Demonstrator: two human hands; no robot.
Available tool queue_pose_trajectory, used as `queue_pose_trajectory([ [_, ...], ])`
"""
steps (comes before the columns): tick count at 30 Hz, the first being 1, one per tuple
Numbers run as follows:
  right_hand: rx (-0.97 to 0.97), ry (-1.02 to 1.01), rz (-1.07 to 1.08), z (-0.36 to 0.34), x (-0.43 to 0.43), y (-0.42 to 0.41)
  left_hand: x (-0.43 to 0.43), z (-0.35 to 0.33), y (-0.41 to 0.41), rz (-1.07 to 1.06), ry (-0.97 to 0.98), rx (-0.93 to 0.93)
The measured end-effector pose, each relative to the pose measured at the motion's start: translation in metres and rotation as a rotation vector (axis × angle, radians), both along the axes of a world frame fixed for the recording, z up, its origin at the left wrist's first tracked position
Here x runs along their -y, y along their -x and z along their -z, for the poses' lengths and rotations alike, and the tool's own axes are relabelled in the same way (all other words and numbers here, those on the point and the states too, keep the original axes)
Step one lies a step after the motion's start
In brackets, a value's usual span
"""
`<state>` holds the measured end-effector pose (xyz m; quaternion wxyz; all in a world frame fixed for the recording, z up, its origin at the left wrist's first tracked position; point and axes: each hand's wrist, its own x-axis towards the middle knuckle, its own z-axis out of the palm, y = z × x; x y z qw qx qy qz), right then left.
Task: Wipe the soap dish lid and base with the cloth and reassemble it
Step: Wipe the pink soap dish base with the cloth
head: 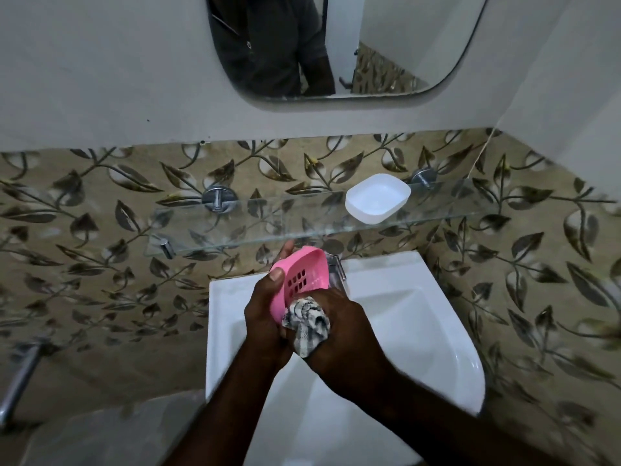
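My left hand [265,307] grips a pink slotted soap dish piece [302,274], tilted up on its edge above the sink. Bunched in my right hand [339,334] is a grey-and-white striped cloth [305,322], pressed against the pink piece's lower end. The white soap dish part [376,200] lies open side up on the glass shelf [235,230], to the upper right of my hands and apart from them.
A white washbasin [437,331] sits below my hands, with a chrome tap [337,267] just behind the pink piece. A mirror [403,45] hangs above on the wall. A metal pipe [18,378] juts out at the far left.
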<state>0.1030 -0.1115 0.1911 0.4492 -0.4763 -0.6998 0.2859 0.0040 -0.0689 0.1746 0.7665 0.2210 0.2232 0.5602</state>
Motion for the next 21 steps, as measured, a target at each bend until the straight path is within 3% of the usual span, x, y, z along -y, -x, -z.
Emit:
queue_pose_trajectory([
  [3,0.311,-0.241,-0.079,0.004,-0.001,-0.006,-0.003,-0.002,0.008,-0.007,0.001,0.040],
  [7,0.615,-0.238,-0.024,0.008,-0.012,-0.030,-0.004,-0.004,0.014,0.007,0.023,0.064],
  [10,0.514,-0.160,-0.013,0.003,-0.015,-0.030,-0.003,-0.006,0.012,-0.006,0.031,0.073],
  [14,0.354,-0.209,-0.049,-0.004,-0.003,-0.004,-0.001,-0.009,0.009,0.010,0.028,0.088],
  [18,0.543,-0.260,-0.054,-0.002,-0.007,-0.020,-0.001,-0.009,0.010,0.026,0.020,0.084],
  [21,0.562,-0.137,0.050,-0.002,-0.015,-0.034,-0.005,-0.006,0.010,0.034,0.016,0.098],
])
